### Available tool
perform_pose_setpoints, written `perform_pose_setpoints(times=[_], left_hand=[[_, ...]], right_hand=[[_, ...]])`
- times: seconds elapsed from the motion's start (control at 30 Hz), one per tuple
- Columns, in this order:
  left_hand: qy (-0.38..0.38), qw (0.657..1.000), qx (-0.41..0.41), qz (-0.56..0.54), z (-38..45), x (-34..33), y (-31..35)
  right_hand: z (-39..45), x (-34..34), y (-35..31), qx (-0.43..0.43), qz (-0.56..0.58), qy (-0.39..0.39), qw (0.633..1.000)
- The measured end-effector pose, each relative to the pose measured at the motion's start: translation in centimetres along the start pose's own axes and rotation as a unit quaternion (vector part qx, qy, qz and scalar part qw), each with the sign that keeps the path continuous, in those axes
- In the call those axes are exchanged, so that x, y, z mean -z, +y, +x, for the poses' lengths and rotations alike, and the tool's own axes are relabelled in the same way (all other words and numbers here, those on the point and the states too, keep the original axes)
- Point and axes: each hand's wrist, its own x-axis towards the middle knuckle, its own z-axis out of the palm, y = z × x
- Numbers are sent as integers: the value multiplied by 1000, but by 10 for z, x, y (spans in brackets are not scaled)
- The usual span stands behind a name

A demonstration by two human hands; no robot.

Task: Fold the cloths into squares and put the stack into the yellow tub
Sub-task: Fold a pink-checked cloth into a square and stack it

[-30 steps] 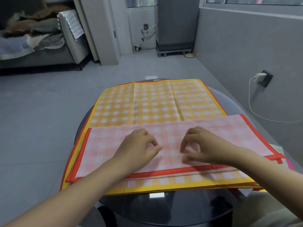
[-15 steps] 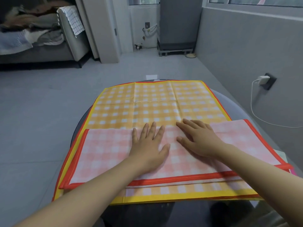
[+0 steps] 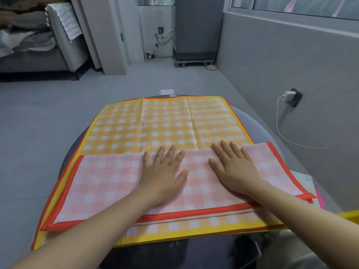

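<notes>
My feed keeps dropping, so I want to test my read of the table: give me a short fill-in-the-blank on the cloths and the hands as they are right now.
1. Both hands, the left hand and the right hand, lie ____ on the pink checked cloth.
2. The pink checked cloth has a border coloured ____.
3. Under it lies the orange checked cloth, whose border is ____.
4. The charger is plugged into the wall on the person's ____ side.

Missing words: flat; red; yellow; right
</notes>
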Motion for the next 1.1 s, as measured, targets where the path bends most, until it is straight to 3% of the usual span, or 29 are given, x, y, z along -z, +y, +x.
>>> perform_pose_setpoints(times=[0.2,0.57,0.87,1.1], left_hand=[[6,1000,-1,1,-1,-1,-1],[6,1000,2,0,-2,0,1],[8,1000,-4,-15,2,2,-3],[32,999,14,-22,-22,3,-59]], right_hand=[[-3,7,30,-75,-21,12,997],[-2,12,24,-77,-21,8,997],[0,-2,-61,152,68,-4,986],[-2,-2,-65,163,0,-11,987]])
